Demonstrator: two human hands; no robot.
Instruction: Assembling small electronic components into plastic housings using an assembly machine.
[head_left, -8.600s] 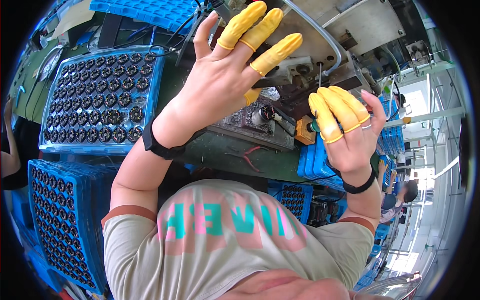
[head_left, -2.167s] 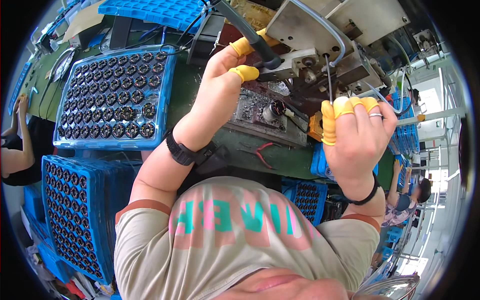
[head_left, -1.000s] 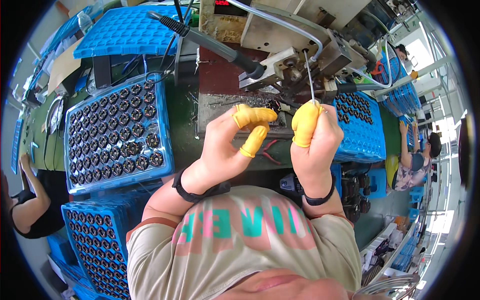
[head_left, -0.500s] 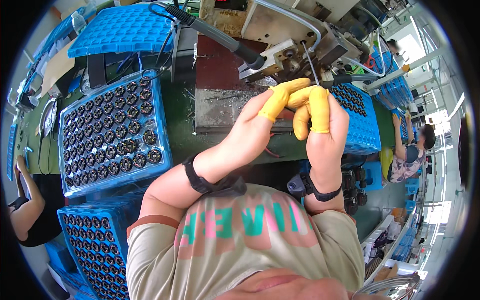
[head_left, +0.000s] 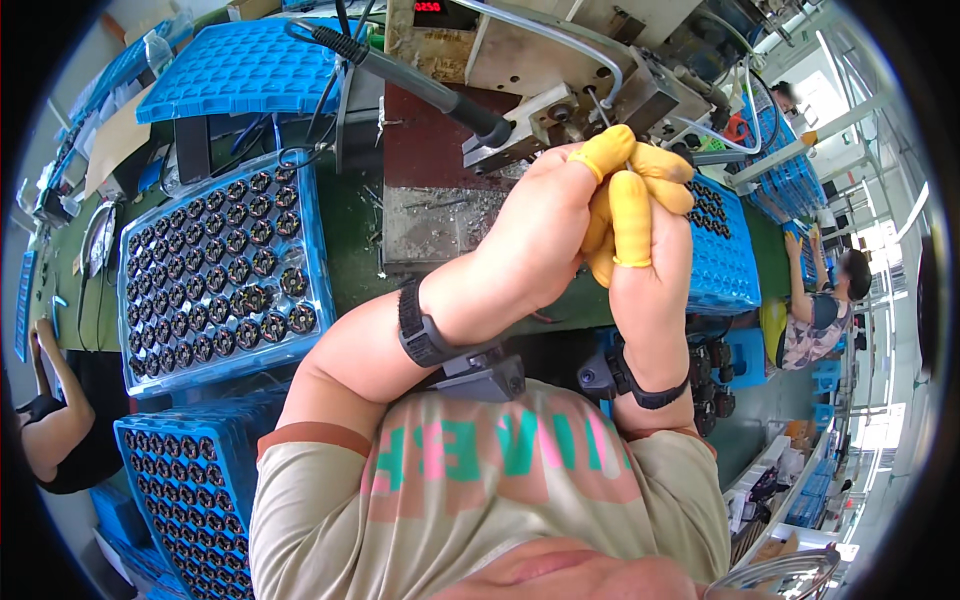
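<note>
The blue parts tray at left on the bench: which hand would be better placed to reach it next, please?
Probably the left hand: it is nearer the parts tray, with its forearm on that side; the right hand sits farther across.

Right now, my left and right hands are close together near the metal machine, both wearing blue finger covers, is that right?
Not quite: the finger covers are yellow, as the head view shows. Your left hand and right hand are close together near the metal machine.
</note>
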